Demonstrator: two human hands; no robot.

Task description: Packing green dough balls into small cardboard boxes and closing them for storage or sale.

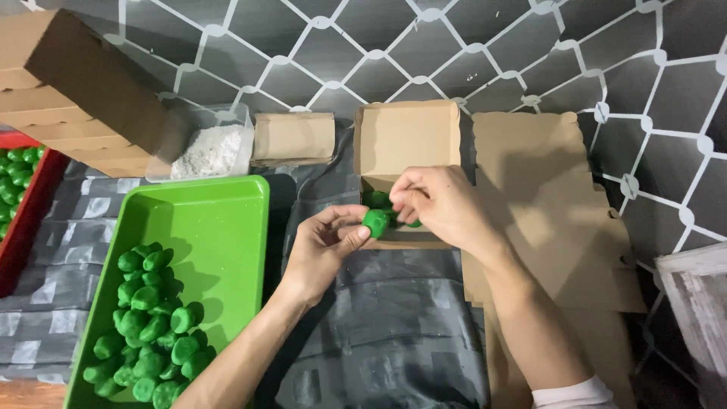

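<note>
Two hands are at work, the left hand (322,250) and the right hand (435,204), at one small open cardboard box (407,144). Left of that box sit one green tray (227,220) holding dozens of green balls (148,326), one tub of white powder (208,148) and one red tray (30,212).

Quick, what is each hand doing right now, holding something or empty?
Left hand: closed on a green ball, pinched between thumb and fingers.
Right hand: fingers curled at the same green ball, over the open cardboard box; its grip cannot be told.
</note>
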